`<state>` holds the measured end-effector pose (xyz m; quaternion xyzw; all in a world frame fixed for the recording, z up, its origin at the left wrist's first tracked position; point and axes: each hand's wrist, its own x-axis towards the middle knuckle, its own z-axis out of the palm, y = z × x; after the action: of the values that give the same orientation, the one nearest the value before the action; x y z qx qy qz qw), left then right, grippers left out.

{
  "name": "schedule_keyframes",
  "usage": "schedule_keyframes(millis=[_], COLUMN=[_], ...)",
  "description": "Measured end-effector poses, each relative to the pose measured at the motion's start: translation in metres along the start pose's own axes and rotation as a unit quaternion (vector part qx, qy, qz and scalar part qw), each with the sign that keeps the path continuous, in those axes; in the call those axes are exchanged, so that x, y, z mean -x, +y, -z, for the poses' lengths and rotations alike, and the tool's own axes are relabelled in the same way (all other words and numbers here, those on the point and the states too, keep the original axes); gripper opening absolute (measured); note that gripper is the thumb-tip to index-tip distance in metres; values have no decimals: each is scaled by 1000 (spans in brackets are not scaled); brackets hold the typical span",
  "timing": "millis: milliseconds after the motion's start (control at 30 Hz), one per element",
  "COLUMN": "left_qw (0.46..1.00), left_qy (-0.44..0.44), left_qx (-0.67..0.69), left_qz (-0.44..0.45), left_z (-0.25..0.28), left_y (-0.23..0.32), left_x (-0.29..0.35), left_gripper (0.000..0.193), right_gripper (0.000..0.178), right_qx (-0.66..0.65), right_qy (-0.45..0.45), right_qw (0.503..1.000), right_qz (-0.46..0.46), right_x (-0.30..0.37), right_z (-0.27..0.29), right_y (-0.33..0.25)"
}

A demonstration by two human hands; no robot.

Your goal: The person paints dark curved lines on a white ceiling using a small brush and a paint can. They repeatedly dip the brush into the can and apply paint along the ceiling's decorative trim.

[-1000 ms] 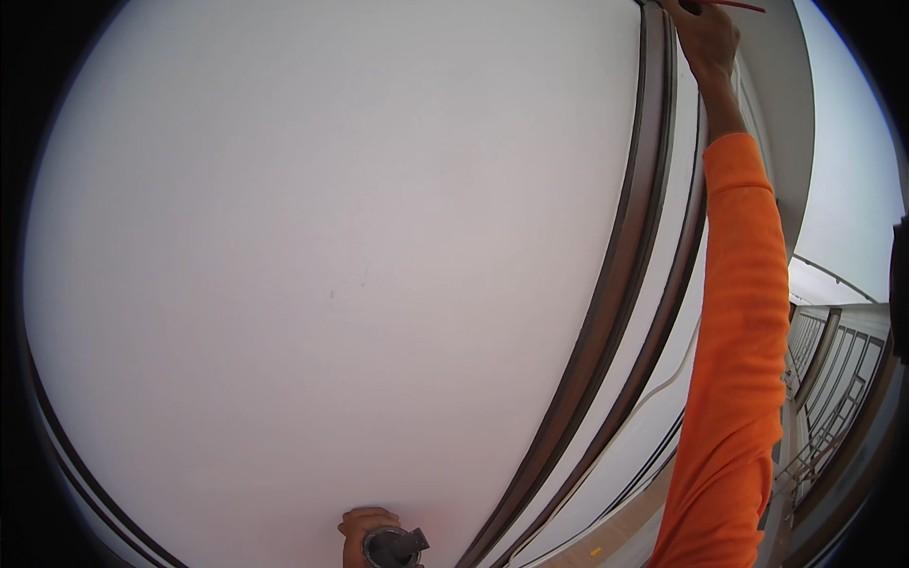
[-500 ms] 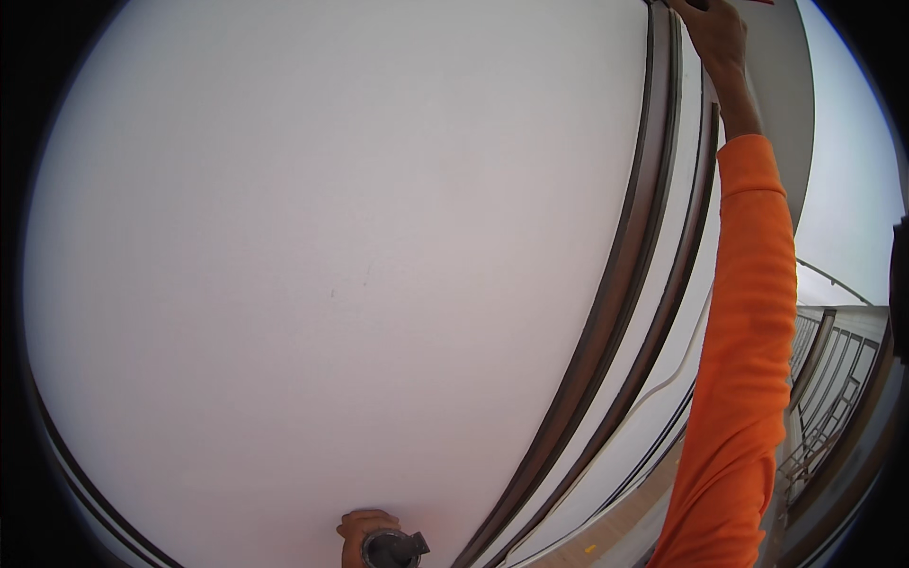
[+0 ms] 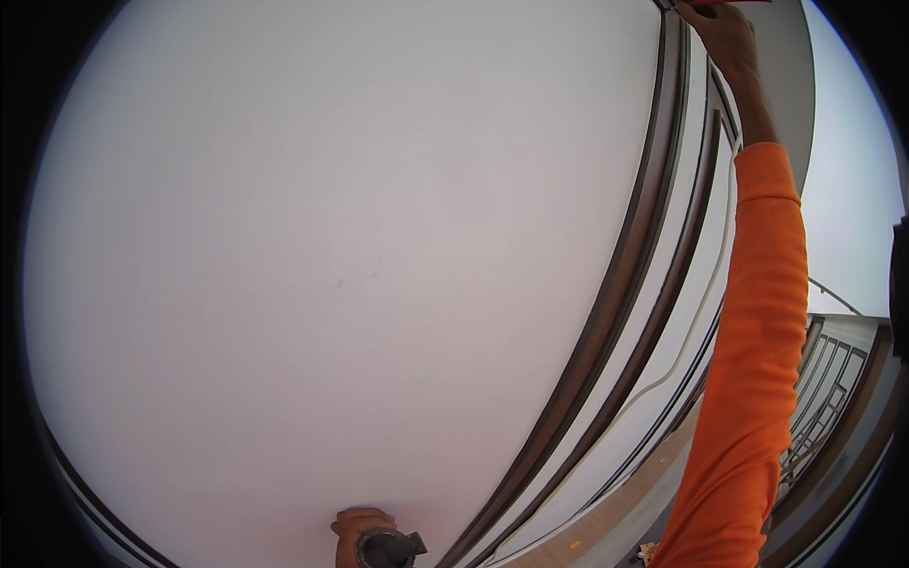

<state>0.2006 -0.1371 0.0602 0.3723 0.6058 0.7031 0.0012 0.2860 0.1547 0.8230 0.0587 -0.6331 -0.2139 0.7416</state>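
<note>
White panel: softly lit across your view, greyer toward the left rim.
Pale backdrop: your brightest patch, bluish-white and nearly washed out.
Brown trim: straight lengths bowed into long curves by your fisheye lens.
Orange sleeve: strongly coloured, its folds gently shaded for you.
Right hand: yours looks dim and slightly soft, cropped by the upper edge.
Left hand: yours sits beside a faint reddish tint on the panel.
Container: you see a deeply shaded inside.
Rim: black corners frame your view.
</note>
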Motion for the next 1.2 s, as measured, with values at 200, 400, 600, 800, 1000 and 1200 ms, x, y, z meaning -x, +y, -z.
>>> schedule_keyframes(millis=[200, 400, 600, 800, 1000, 1200], left_qw=[1000, 1000, 1000, 1000, 1000, 1000], left_qy=[5, 3, -3, -3, 1, 1], left_qx=[-10, -9, -9, -9, -6, -2], left_qz=[-12, -15, -18, -21, -22, -23], left_z=[-4, -11, -20, -29, -36, -31], left_y=[13, 22, 31, 41, 47, 48], left_x=[-3, 1, 3, 8, 14, 12], left_gripper=[47, 46, 46, 45, 45, 45], right_gripper=[12, 11, 12, 10, 10, 13], right_qx=[3, 29, 25, 18, -4, -6], right_qy=[-2, -37, -50, -49, -30, -49], right_qw=[1000, 999, 998, 998, 1000, 999], right_qz=[23, -6, -12, -20, -6, -5], right_x=[-4, -12, -20, -28, -26, -32], right_z=[6, 21, 33, 45, 52, 41], right_y=[-6, -11, 2, 13, 4, 4])
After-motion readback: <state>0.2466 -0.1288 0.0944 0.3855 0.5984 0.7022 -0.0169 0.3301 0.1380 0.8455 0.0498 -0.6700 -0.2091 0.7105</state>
